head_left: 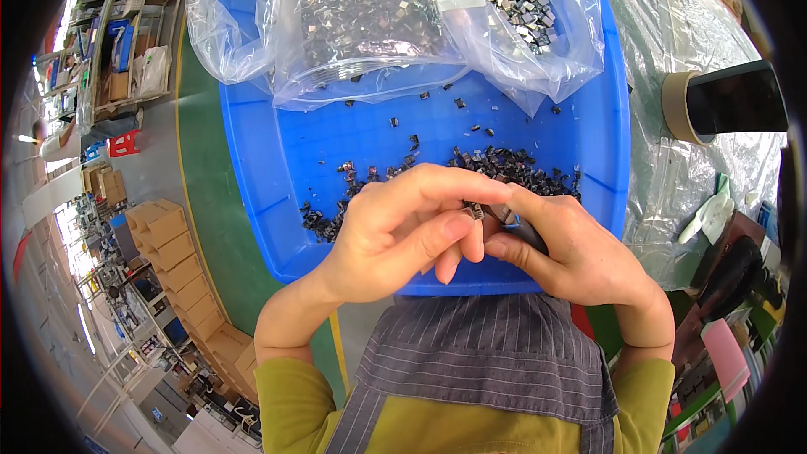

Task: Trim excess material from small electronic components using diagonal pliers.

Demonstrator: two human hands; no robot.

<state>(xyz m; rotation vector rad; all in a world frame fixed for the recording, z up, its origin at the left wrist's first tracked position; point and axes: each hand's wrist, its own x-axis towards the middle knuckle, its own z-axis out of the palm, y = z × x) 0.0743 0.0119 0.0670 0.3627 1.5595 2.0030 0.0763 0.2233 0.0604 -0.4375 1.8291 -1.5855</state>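
My left hand (382,244) is closed, its thumb and fingers pinching a small metallic square part (473,210). Beside it, my right hand (588,248) grips a small hand tool with a dark handle (528,234); its tip is mostly hidden between the hands, so its exact kind does not show. Both hands meet over the near side of a blue plastic tray (256,202). Just beyond them, a heap of tiny dark parts (513,166) lies on the tray floor.
Clear plastic bags of small metallic parts (361,8) rest across the tray's far side. On the right, plastic sheeting (656,193) carries a tape roll (675,109), a black phone-like slab (740,99) and a pale glove (710,214). Cardboard boxes (181,261) stand left.
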